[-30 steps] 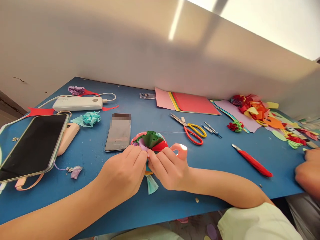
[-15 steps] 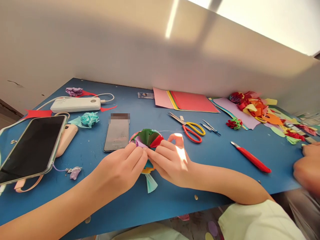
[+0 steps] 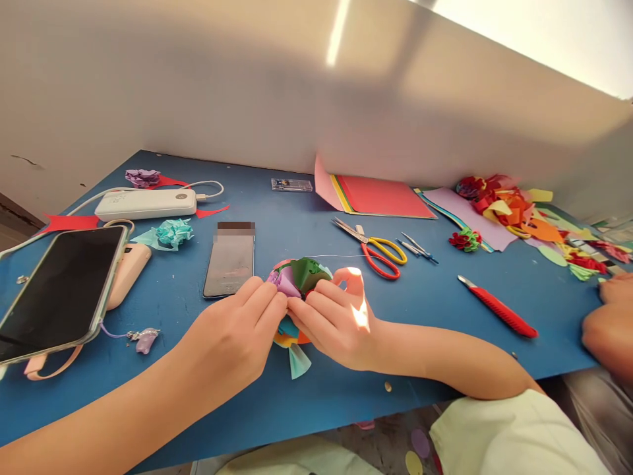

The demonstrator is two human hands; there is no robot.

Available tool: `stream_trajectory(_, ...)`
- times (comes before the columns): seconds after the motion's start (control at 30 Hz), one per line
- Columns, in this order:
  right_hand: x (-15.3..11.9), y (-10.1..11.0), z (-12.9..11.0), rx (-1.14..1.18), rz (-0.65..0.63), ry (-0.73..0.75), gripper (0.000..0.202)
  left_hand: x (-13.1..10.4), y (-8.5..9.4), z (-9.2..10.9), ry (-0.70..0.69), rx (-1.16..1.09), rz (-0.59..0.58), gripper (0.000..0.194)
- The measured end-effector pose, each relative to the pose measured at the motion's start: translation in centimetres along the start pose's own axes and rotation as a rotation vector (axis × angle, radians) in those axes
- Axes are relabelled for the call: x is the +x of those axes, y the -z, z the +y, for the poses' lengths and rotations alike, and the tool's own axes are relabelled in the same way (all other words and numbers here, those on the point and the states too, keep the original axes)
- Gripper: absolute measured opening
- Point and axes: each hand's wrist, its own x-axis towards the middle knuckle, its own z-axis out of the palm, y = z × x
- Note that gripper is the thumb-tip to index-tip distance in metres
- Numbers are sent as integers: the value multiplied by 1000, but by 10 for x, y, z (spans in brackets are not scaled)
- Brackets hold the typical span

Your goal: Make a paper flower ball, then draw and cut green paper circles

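Note:
Between my hands is a round, multicoloured paper flower (image 3: 302, 272) with green, purple, red, blue and orange folds. My left hand (image 3: 242, 323) pinches its near left side, by the purple fold. On the right, my right hand (image 3: 341, 316) grips its edge, the index finger curled up in sunlight. The fingertips of both hands nearly meet, and they hide the flower's middle. A pale teal paper strip (image 3: 299, 361) hangs out below it. A thin white thread (image 3: 341, 255) runs from behind the flower toward the scissors (image 3: 370, 245).
Left stand a large phone (image 3: 64, 290), a white power bank (image 3: 146, 204) and crumpled teal paper (image 3: 173, 233). A smaller phone (image 3: 230, 260) lies behind my left hand. Right are a red-handled cutter (image 3: 499, 308), coloured sheets (image 3: 386, 196), paper scraps (image 3: 509, 208) and another person's hand (image 3: 610, 323).
The flower has turned and tilted between my fingers; its green part has shifted right and the purple fold shows more. Both hands keep their grip. The pink sheet's left edge has lifted.

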Motion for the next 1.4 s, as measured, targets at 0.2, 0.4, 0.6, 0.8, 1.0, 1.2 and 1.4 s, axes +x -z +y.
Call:
stream_trajectory(0.2, 12, 11, 6, 83, -174, 2, 12, 1, 0, -3, -58, 103, 12, 21)
stream_trajectory(0.4, 15, 18, 10, 187, -297, -33, 19, -1, -1, -6, -166, 210, 71, 18)
stream_trajectory(0.6, 10, 11, 8, 194, -231, -47, 18, -2, 2, -4, -20, -37, 41, 7)
stream_trajectory(0.8, 3, 4, 6, 31, -57, 22, 4, -3, 1, -5, 36, -68, 70, 10)
stream_trajectory(1.0, 2, 1, 6, 61, -62, 9, 9, -5, 2, -5, 113, -159, 58, 11)
stream_trajectory(1.2, 6, 3, 7, 75, -82, 9, 11, -7, 7, -6, 124, -181, 59, 8)
stream_trajectory(1.4, 6, 2, 9, 22, -93, 56, 7, -3, 7, -9, 43, -207, 20, 9)
